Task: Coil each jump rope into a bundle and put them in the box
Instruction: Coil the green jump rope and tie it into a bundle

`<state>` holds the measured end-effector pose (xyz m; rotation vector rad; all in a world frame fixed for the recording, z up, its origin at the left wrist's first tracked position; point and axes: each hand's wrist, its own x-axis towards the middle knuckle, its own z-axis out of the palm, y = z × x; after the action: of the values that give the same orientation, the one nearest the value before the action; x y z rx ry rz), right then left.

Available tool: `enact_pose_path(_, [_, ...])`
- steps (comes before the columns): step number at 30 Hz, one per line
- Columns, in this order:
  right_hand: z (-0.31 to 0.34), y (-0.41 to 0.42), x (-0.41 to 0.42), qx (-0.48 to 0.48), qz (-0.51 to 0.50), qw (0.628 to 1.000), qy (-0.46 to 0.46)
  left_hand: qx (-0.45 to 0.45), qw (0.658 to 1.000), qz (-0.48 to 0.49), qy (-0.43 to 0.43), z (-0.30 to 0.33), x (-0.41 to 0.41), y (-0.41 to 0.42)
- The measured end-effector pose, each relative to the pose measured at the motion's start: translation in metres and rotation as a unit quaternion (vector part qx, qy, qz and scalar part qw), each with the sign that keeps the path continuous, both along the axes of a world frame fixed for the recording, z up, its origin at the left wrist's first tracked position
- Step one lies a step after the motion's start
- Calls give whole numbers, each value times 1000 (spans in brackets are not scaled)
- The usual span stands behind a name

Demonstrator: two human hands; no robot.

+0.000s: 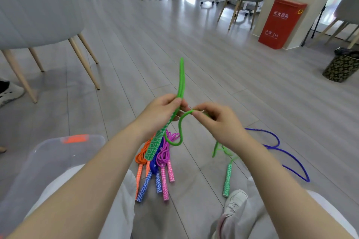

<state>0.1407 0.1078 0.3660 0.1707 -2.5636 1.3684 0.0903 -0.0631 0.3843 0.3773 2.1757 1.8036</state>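
Observation:
My left hand (pixel 162 109) grips a green jump rope (pixel 181 77) where a folded loop stands up above the fist; one green patterned handle (pixel 155 145) hangs below it. My right hand (pixel 215 120) pinches the same green rope just right of the left hand. The rope's other green handle (pixel 227 180) lies on the floor by my right shoe. Coiled orange, blue and pink ropes (pixel 159 163) lie in a pile on the floor between my knees. A loose purple rope (pixel 281 151) trails over the floor at the right. The clear plastic box (pixel 58 153) sits at my lower left.
A grey chair with wooden legs (pixel 38 25) stands at the left, more chairs at the back right. A red cabinet (pixel 279 23) leans against a pillar. A dark patterned bin (pixel 342 66) stands at far right. Someone's shoe (pixel 7 91) shows at the left edge.

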Motion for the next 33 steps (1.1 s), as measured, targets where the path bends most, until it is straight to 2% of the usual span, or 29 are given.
enact_pose_path(4, [1, -9, 0, 37, -3, 999, -5, 3, 999, -40, -18, -1, 3, 4])
enact_pose_path(7, [-1, -14, 3, 10, -19, 999, -30, 18, 998, -49, -46, -2, 4, 3])
enact_pose_path(10, [1, -15, 5, -10, -18, 999, -49, -3, 993, -100, -65, -4, 6, 2])
enact_pose_path(15, [-2, -12, 6, 75, -34, 996, -18, -34, 986, -140, -86, -9, 8, 5])
enact_pose_path(19, [-7, -11, 4, 113, -23, 993, 18, -63, 987, -129, -75, -12, 9, 7])
enact_pose_path(23, [-8, -4, 0, 105, -27, 994, -12, -145, 975, -167, -18, -16, 6, 3])
enact_pose_path(27, [-5, 14, -2, 71, -26, 993, -92, -171, 974, -147, 4, -15, 1, -2])
enact_pose_path(30, [0, 36, 0, 31, -24, 989, -143, -138, 986, -91, -15, -10, -6, -11])
enact_pose_path(33, [4, 62, 6, 44, -50, 986, -151, -111, 992, -57, -31, -9, -18, -25])
